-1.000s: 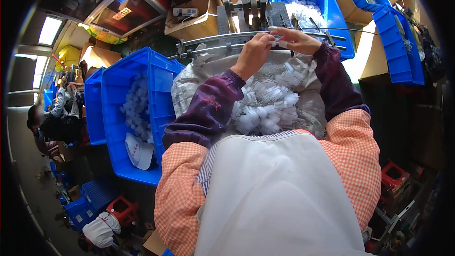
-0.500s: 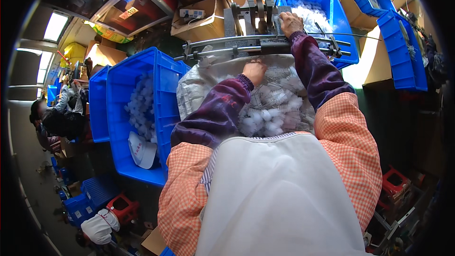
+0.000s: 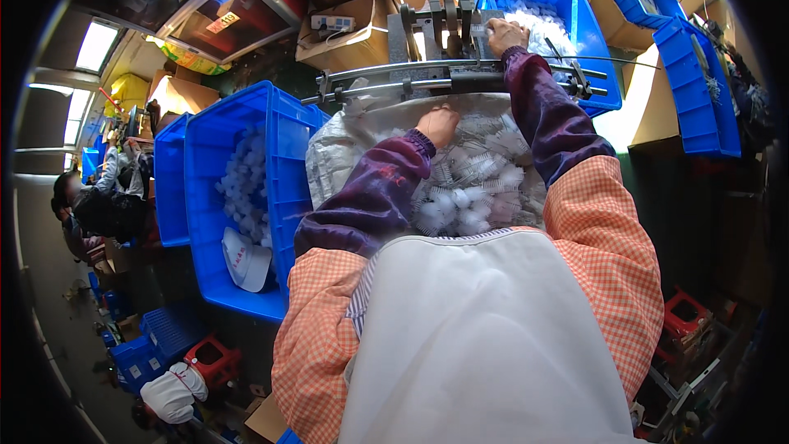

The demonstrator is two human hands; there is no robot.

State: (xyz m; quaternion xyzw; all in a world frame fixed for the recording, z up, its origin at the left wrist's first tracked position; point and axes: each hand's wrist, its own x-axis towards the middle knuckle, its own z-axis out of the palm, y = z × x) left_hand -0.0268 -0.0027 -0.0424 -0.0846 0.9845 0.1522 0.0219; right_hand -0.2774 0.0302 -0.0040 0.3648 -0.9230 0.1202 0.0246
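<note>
At frame centre, white plastic pieces [image 3: 440, 207] are heaped, axes mixed, just below the nearer, curled left hand [image 3: 439, 125]; the right hand [image 3: 507, 36] is placed beside the machine [image 3: 451, 23], above. Neither grasp can be told.

A white power strip [image 3: 334, 24] sits at a cardboard box [image 3: 366, 48] (a red stool [image 3: 225, 372] lower left).

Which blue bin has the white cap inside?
The large bin just left of the sack: the white cap lies inside beside white pieces. The other bins show no cap.
</note>
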